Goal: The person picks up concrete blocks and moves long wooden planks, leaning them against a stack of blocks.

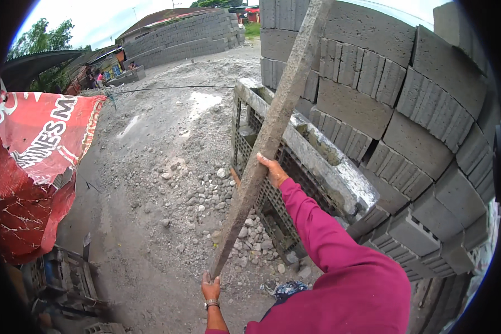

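A long, rough plank, grey with dried cement or dirt, slants from low in front of me up past the top edge of the view. My left hand, with a watch at the wrist, is closed around its lower end. Higher up, my right hand grips the plank's right side; the fingers behind it are partly hidden. Beyond the right hand, a worn grey pallet with mesh sides stands on edge, and the plank crosses in front of it.
Stacked concrete blocks rise on the right, behind the pallet. Loose stones cover the gravel ground. A torn red tarp hangs at left above wooden scraps. A dark line stretches from tarp to pallet. Far off are a block wall and people.
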The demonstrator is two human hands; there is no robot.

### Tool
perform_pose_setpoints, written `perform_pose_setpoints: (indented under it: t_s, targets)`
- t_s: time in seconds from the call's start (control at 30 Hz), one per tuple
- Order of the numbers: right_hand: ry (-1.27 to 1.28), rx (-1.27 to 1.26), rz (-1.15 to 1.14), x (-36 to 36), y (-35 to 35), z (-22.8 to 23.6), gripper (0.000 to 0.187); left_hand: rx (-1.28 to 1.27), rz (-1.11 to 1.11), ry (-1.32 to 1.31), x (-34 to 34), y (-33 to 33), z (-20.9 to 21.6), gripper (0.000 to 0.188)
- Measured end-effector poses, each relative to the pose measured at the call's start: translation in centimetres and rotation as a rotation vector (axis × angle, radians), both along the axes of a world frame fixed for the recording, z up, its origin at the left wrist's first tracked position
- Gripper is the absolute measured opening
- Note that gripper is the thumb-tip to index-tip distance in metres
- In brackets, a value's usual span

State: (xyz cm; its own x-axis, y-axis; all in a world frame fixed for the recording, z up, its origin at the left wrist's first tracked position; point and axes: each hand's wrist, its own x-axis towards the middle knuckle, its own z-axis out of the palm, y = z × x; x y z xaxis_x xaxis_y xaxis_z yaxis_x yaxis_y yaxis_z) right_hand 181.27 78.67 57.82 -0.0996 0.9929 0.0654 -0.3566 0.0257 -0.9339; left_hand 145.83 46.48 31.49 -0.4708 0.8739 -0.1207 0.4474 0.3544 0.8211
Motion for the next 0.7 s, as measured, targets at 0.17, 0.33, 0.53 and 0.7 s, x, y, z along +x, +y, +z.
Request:
perform_pose_setpoints:
  t_s: [0.17, 0.33, 0.53, 0.7]
  targets:
    - [-0.081, -0.126, -0.029, -4.7, 2.6, -6.1, 0.100, -0.096, 0.009, 0.444, -5.5, -8.2, -7.9, 0.045]
    - [-0.531, -0.355, -0.385, -4.2, 7.2, -6.5, 0.113, -0.299, 0.231, 0.124, -4.0, -13.9, -6.5, 0.042]
    - [-0.776, -0.276, -0.004, -2.7, -1.5, -14.8, 0.085, -0.426, 0.642, -0.431, -2.7, -22.6, -6.0, 0.057]
    - [-1.356, -0.329, 0.034, 4.9, -25.1, -34.6, 0.060, -0.716, 0.484, -0.226, -3.8, -29.2, -5.4, 0.045]
